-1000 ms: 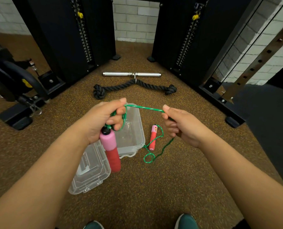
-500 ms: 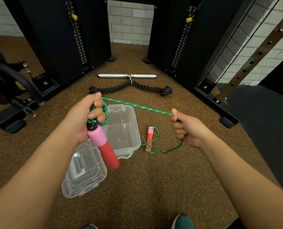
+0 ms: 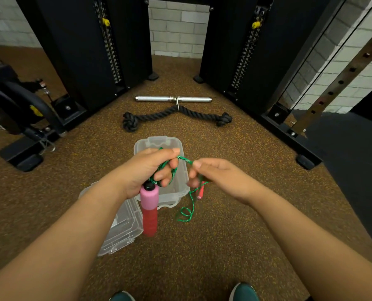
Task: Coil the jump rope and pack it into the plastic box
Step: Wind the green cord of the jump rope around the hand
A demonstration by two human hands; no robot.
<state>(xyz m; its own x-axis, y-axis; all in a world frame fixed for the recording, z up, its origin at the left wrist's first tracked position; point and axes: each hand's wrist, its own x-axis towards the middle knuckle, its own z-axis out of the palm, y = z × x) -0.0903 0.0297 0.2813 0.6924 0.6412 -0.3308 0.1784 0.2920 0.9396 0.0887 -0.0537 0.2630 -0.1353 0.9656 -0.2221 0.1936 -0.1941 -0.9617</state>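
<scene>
My left hand grips several green loops of the jump rope together with the top of one pink and red handle, which hangs down from the fist. A short stretch of cord runs to my right hand, which pinches it close to the left hand. Below the right hand the cord drops to a small loop on the floor. The second handle lies on the floor, mostly hidden behind my right hand. The open clear plastic box stands on the floor under my hands, with its clear lid beside it on the near left.
A black tricep rope and a metal bar lie on the brown floor beyond the box. Black weight-stack towers stand left and right, with machine bases at both sides. My shoes show at the bottom edge.
My right hand has come in from far right to close beside the left, so the taut span of cord is now short. The slack on the floor has shifted into a small loop.
</scene>
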